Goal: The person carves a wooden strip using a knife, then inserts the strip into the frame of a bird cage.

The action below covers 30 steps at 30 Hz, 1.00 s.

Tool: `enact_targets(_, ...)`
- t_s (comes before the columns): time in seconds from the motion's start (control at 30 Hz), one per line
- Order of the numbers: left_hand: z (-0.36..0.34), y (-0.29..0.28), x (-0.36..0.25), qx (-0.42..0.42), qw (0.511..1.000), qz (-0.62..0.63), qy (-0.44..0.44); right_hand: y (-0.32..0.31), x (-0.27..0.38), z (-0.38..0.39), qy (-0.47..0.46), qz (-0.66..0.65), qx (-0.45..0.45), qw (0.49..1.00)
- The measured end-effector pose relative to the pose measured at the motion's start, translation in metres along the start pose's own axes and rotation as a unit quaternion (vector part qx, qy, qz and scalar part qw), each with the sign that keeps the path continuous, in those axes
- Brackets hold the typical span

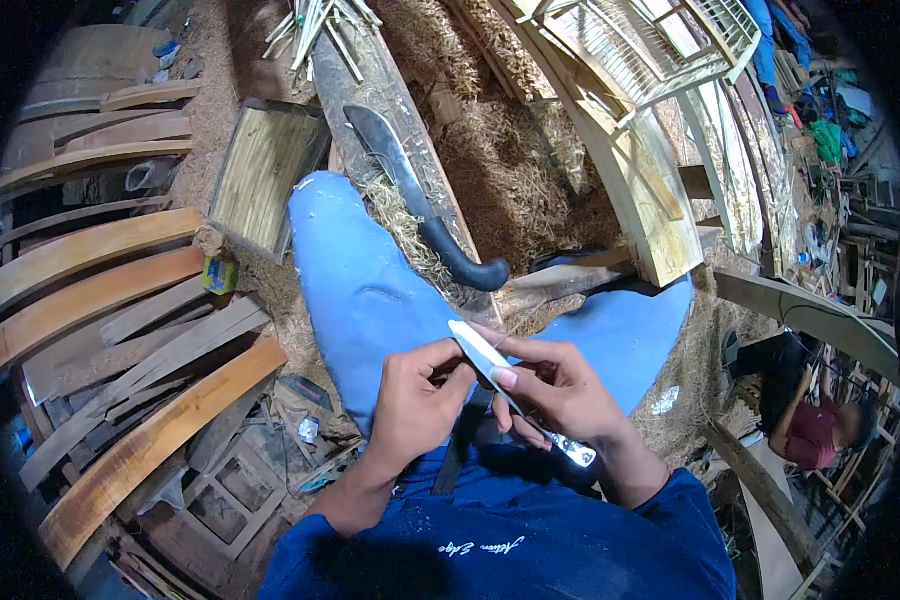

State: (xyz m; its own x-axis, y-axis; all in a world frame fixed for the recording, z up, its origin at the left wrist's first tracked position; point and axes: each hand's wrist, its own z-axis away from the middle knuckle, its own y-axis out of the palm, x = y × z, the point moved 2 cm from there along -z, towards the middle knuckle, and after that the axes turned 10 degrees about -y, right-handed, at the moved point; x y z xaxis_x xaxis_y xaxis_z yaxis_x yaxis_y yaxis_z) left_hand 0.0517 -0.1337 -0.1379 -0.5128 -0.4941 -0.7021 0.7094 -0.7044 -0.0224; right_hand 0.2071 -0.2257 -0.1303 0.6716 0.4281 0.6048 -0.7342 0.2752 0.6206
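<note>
One knife (pixel 479 350) is pinched in right-hand fingers (pixel 532 388); left-hand fingers (pixel 422 360) curl beside it, hold unclear; a machete (pixel 403 172) lies at eleven o'clock.

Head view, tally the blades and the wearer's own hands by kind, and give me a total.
Small knife with a pale blade: 1
Machete with a black handle: 1
Wearer's hands, left hand and right hand: 2
Total: 4
</note>
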Motion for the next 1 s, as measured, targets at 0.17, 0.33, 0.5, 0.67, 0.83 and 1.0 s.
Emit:
enact_targets(0.17,0.005,0.002,0.0,0.001,1.0,0.009,0.015,-0.002,0.0,0.0,0.004,0.002,0.014,1.0)
enact_targets(0.33,0.007,-0.001,-0.002,-0.011,1.0,-0.005,0.006,-0.006,0.005,0.002,-0.014,0.02,-0.008,1.0)
enact_targets(0.5,0.01,-0.001,-0.004,-0.011,1.0,0.02,-0.016,-0.011,0.008,0.004,-0.015,0.015,-0.021,1.0)
enact_targets(0.67,0.008,-0.004,-0.002,-0.013,1.0,0.011,-0.004,-0.005,0.007,0.001,0.0,0.01,0.005,1.0)
enact_targets(0.83,0.007,-0.003,-0.006,-0.011,1.0,0.008,-0.025,-0.006,0.007,0.003,-0.015,0.013,-0.01,1.0)
enact_targets(1.0,0.006,-0.001,-0.004,-0.008,1.0,-0.007,-0.008,-0.008,0.007,0.006,-0.005,0.023,-0.021,1.0)
